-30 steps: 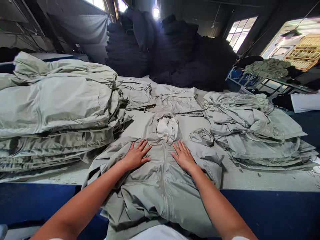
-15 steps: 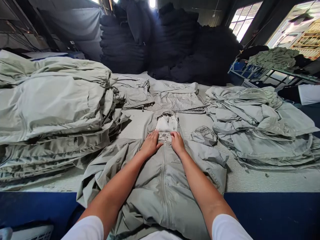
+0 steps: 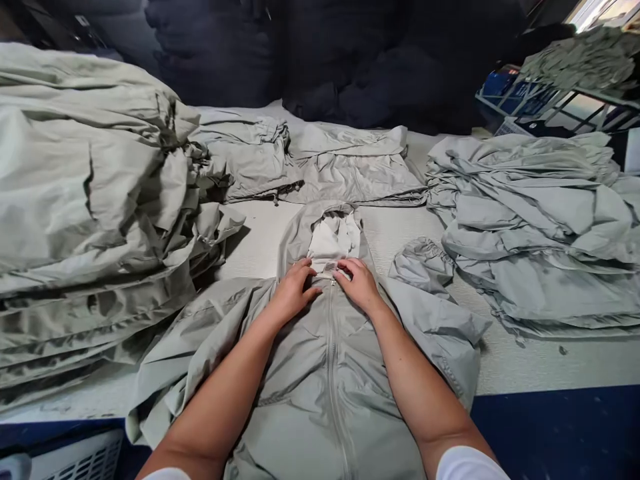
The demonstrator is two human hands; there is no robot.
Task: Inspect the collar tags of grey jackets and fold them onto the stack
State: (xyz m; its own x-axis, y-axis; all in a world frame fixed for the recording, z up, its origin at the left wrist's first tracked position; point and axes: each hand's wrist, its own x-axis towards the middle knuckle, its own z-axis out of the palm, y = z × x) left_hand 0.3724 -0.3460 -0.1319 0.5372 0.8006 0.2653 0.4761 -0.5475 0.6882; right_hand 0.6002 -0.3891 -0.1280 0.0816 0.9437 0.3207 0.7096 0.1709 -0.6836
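A grey-green hooded jacket (image 3: 295, 393) lies front up, its zipper closed and running down the middle, its hood (image 3: 293, 240) pointing away from me. My left hand (image 3: 295, 291) rests on the left side of the collar, thumb apart from the fingers. On the collar's right side, my right hand (image 3: 358, 283) has its thumb and fingertips pinched together at the edge of the small label (image 3: 329, 267). The zipper pull (image 3: 333, 283) hangs just below, between both hands.
Tall stack of grey-green garments (image 3: 75, 173) at left; another pile (image 3: 540, 233) at right. Folded garments (image 3: 355, 173) lie behind the hood on the white table (image 3: 530, 367). Dark stacks (image 3: 350, 60) stand beyond. A white basket (image 3: 85, 457) is at lower left.
The view has tilted down and come closer. My left hand's thumb and fingers have drifted slightly from the label, while my right fingers have moved inward onto its edge.
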